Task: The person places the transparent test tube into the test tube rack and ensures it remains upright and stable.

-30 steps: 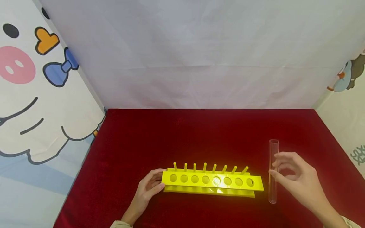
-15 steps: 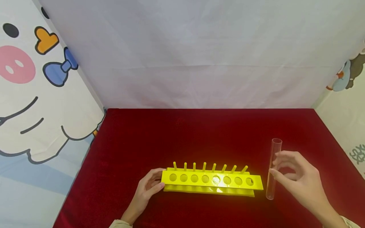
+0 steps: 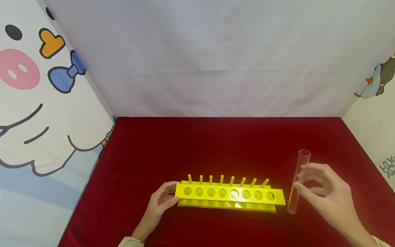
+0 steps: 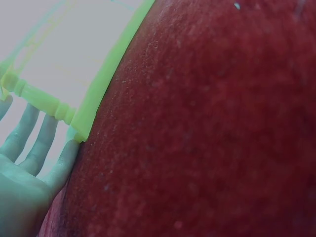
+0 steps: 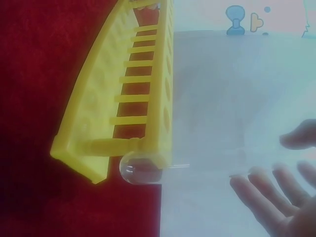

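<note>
The left hand (image 3: 158, 204) grips the left end of the yellow rack (image 3: 228, 195), thumb at the top plate's near corner and fingers round behind the end. The rack rests upright on the red cloth (image 3: 216, 147), its top plate pierced by a row of round holes, with a row of pegs (image 3: 232, 180) standing along the far side. The right hand (image 3: 334, 197) pinches the clear tube (image 3: 294, 198) between thumb and fingertips, about midway along its length. The tube is near the rack's right end and tilted — open mouth leaning away from the rack, rounded base toward it. The right wrist view shows that base just beside the rack's end post; whether they touch cannot be told. A white backdrop (image 3: 228, 68) hangs behind the cloth.
</note>
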Demonstrator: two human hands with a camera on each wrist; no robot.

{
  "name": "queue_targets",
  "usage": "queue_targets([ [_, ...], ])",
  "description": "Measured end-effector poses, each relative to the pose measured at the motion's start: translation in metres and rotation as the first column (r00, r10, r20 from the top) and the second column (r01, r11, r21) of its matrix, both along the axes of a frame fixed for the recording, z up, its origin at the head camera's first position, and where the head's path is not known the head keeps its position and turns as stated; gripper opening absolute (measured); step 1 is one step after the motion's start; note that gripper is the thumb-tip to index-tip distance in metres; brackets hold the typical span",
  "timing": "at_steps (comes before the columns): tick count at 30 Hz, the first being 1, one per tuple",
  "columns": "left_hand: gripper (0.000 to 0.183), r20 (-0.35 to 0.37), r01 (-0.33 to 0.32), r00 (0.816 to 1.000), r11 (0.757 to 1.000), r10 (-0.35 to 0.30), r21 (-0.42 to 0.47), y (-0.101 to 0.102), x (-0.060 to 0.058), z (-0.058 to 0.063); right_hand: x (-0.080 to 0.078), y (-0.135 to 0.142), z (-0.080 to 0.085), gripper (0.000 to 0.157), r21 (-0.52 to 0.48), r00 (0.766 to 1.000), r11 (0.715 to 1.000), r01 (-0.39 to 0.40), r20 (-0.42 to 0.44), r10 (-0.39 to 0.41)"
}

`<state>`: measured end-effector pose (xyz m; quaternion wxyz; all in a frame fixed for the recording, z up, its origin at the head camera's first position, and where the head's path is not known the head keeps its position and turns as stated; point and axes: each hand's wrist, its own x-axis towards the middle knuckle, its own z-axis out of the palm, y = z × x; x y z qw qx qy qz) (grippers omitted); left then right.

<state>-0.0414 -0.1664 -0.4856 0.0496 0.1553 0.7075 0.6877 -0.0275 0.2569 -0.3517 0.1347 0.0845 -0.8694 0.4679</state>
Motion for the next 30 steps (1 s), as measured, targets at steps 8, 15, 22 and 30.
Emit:
queue_targets([
  [8,0.036,-0.006,-0.002,1.0,1.0,0.002,-0.001,0.001,0.0,-0.001,0.007,-0.003,0.008,0.052,-0.019,0.998,0.999,0.043,-0.039,-0.044],
  [15,0.036,-0.012,-0.008,1.0,1.0,0.008,-0.008,0.001,0.0,0.0,0.009,-0.003,0.01,0.054,-0.052,0.997,0.997,0.051,-0.062,-0.054],
  [22,0.036,-0.012,-0.004,1.0,1.0,0.004,0.006,0.001,0.0,-0.001,0.011,-0.003,0.013,0.053,-0.058,0.996,0.997,0.059,-0.061,-0.063],
  [30,0.037,-0.008,-0.017,1.0,1.0,0.017,-0.009,0.0,0.001,-0.001,0.012,-0.004,0.019,0.053,-0.053,0.996,0.996,0.067,-0.06,-0.07],
])
